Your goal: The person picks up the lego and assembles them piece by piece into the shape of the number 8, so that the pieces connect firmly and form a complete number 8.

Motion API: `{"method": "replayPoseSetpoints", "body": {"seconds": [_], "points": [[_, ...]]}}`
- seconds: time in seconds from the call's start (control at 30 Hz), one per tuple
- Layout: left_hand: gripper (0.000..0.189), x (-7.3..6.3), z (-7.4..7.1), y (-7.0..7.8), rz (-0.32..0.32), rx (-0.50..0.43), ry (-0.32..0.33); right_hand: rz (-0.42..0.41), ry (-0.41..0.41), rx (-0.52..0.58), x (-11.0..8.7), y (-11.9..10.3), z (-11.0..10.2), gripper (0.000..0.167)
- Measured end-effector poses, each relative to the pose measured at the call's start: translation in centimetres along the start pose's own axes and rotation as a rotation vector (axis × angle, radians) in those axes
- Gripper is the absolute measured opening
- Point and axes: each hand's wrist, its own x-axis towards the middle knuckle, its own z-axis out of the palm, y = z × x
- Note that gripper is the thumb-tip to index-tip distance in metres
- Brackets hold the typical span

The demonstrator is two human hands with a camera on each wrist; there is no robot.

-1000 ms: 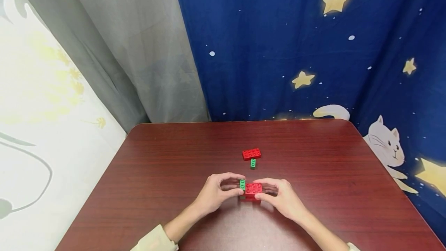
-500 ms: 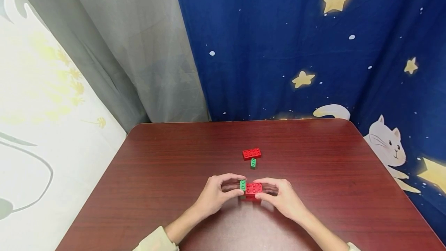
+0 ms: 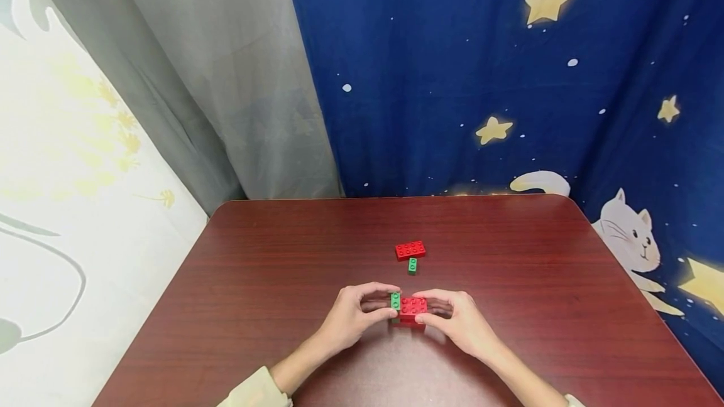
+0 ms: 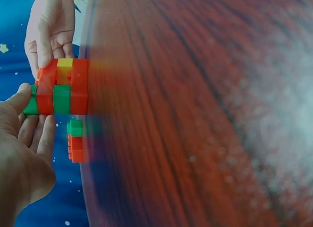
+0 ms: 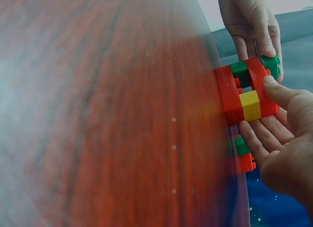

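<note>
Blue curtain (image 3: 430,68): hangs behind, cut off by the top of the head view.
Table (image 3: 271,237): red-brown wood; its near edge is out of frame in the head view.
Left hand (image 3: 349,313): thumb and fingers pinch top green from near and far sides; the left sleeve (image 3: 257,389) is cut off below.
Right hand (image 3: 465,322): thumb and fingers grip the stack's right end, thumb on the near side.
Stack (image 3: 413,311): upright between the hands, in the near half of the table. Lower red (image 4: 79,90) is the base; mid green (image 4: 61,100) and yellow (image 5: 250,105) stand apart on it; upper red (image 4: 46,92) bridges them. Contact with the wood is hard to make out.
Loose red (image 3: 410,250): beyond the hands, studs up.
Loose green (image 3: 413,266): just beside loose red, on its near side; whether they touch I cannot tell.
Top green (image 3: 395,301): on upper red's left end. The step looks like seating it; the next move likely calls for even downward pressure with the stack braced, or a clean release if seated. Fingers partly cover it, so full seating cannot be told.
</note>
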Motion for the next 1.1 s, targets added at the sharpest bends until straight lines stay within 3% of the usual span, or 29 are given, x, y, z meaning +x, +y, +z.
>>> {"method": "replayPoseSetpoints", "body": {"seconds": [0.47, 0.9, 1.1], "points": [[0.038, -0.02, 0.25, -0.68, 0.097, 0.058, 0.014, 0.014, -0.013, -0.012, 0.12, -0.07, -0.19, 0.034], [0.048, -0.23, 0.27, -0.26, 0.066, 0.080, -0.007, 0.000, -0.012, -0.017, -0.14, -0.14, -0.24, 0.034], [0.044, -0.28, 0.26, 0.28, 0.053, 0.093, 0.035, -0.004, -0.005, -0.041, -0.08, -0.24, -0.16, 0.033]]}}
